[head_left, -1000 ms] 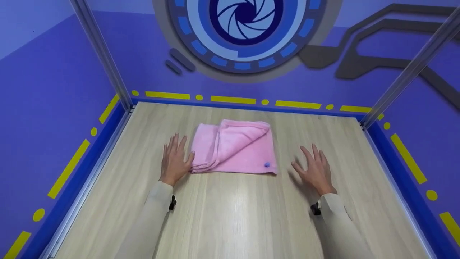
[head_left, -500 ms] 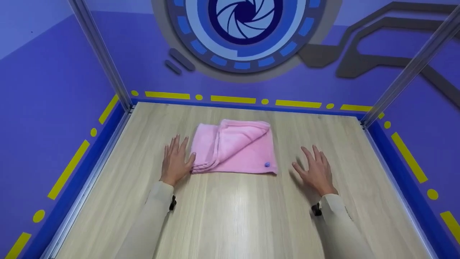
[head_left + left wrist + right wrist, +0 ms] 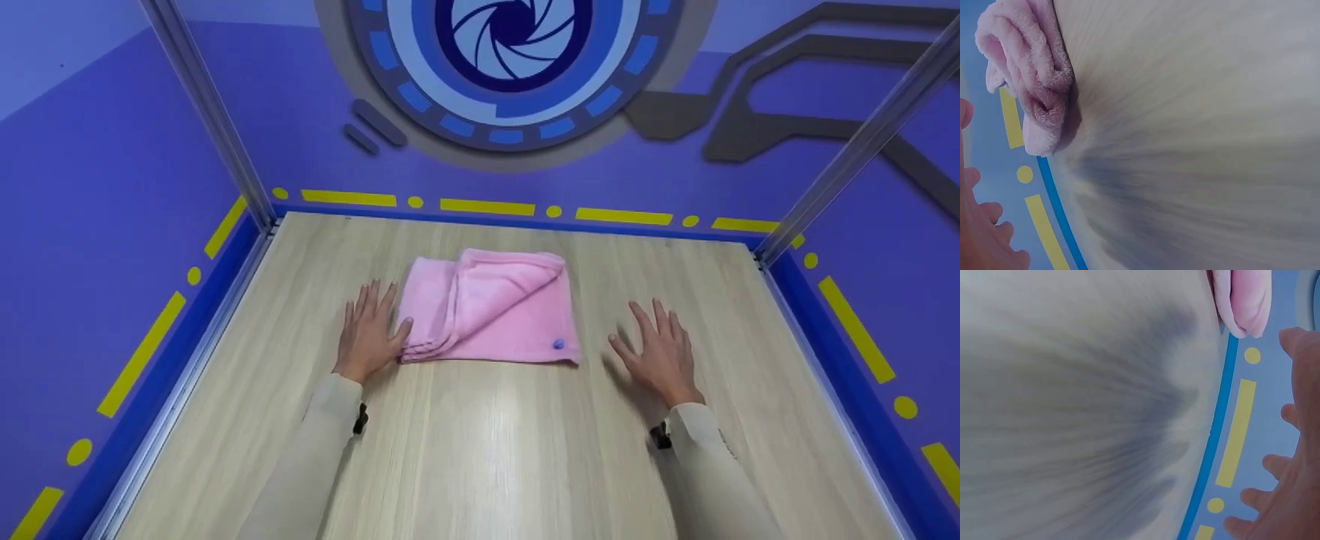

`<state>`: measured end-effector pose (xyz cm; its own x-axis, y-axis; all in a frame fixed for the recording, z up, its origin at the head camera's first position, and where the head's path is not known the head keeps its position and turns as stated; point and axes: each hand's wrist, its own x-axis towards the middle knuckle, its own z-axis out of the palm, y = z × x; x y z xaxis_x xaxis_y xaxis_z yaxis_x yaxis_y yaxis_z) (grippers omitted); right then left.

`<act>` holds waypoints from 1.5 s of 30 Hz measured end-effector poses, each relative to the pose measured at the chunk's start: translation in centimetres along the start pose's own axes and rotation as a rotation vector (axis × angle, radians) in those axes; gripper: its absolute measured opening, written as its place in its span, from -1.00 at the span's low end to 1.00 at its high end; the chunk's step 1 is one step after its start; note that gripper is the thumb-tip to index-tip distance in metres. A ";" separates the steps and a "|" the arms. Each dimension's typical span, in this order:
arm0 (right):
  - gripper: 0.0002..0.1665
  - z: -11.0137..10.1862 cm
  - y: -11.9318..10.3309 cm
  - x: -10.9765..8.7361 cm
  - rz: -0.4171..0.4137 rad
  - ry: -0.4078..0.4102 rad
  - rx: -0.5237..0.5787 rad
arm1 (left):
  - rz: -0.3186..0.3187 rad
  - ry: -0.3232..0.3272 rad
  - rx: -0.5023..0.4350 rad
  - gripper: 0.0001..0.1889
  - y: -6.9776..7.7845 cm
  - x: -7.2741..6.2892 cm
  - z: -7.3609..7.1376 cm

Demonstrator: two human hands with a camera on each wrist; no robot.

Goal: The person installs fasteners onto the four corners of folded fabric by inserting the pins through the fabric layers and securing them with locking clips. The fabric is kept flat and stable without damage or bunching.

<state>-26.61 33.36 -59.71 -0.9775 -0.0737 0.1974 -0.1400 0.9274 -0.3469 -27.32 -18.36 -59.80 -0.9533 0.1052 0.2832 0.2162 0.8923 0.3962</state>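
Observation:
A pink fleecy cloth point(image 3: 510, 315) lies folded in layers on the wooden table, its upper flap turned back diagonally. Near its front right corner is a small blue-purple spot point(image 3: 558, 344). The left hand point(image 3: 367, 337) is just left of the cloth, fingers spread, thumb by the cloth's front left corner; whether it touches I cannot tell. Off to the right, the right hand point(image 3: 660, 356) hovers over the table with spread fingers, apart from the cloth and holding nothing. In the left wrist view the cloth's rolled folds point(image 3: 1033, 73) show; the right wrist view catches one cloth edge point(image 3: 1247, 304).
The light wood table point(image 3: 487, 450) is bounded by a purple back wall point(image 3: 300, 135) and side walls with yellow dashes. Metal posts point(image 3: 217, 120) stand at both back corners. A dark wrist device point(image 3: 661, 435) sits at each cuff.
The left hand has shifted very slightly to the right. The right hand and the cloth stay practically where they were.

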 end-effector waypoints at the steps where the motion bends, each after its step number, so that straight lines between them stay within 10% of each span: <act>1: -0.05 0.0 0.0 0.0 -0.004 0.007 -0.002 | 0.003 -0.001 -0.002 -0.22 0.0 0.1 0.0; 16: -0.05 0.0 -0.1 0.1 -0.001 -0.009 0.010 | -0.023 -0.046 -0.022 -0.23 0.5 0.5 0.0; 29: -0.09 -0.3 0.2 -0.7 -0.020 0.040 0.011 | 0.054 -0.068 -0.279 -0.27 6.1 7.3 1.9; 45: -0.08 -1.1 2.2 -3.1 0.036 0.030 -0.010 | -0.217 -0.200 -0.505 -0.31 8.9 12.5 5.7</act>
<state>-23.76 36.07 -60.04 -0.9767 -0.0295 0.2125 -0.1033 0.9329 -0.3450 -38.46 -6.57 -57.69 -0.9977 0.0677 -0.0020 0.0383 0.5880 0.8080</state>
